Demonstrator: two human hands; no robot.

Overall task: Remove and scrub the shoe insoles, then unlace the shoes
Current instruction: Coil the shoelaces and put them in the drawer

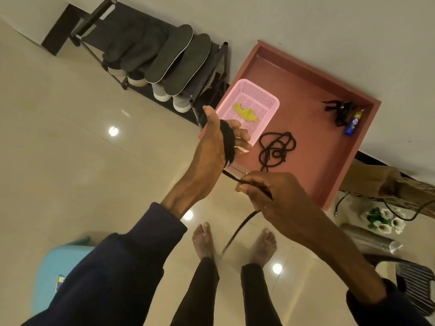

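Note:
My left hand [213,142] is raised in front of the pink table's near corner, with a black shoelace [228,147] wound in a thick coil around its fingers. The lace's free end runs down to my right hand [266,191], which pinches it; the tail [237,231] hangs below toward my feet. A second black lace [277,149] lies in a loose heap on the pink table [317,137]. Two dark insoles [179,60] rest on top of the black shoe rack [131,43], with grey shoes [169,97] on the shelf below.
A pink mesh basket [255,100] holding a yellow cloth [246,113] sits on the table. At the table's far corner lie a blue spray can [352,124] and a black bundle [339,111]. A light blue stool [58,267] stands left, a dark chair [414,283] right.

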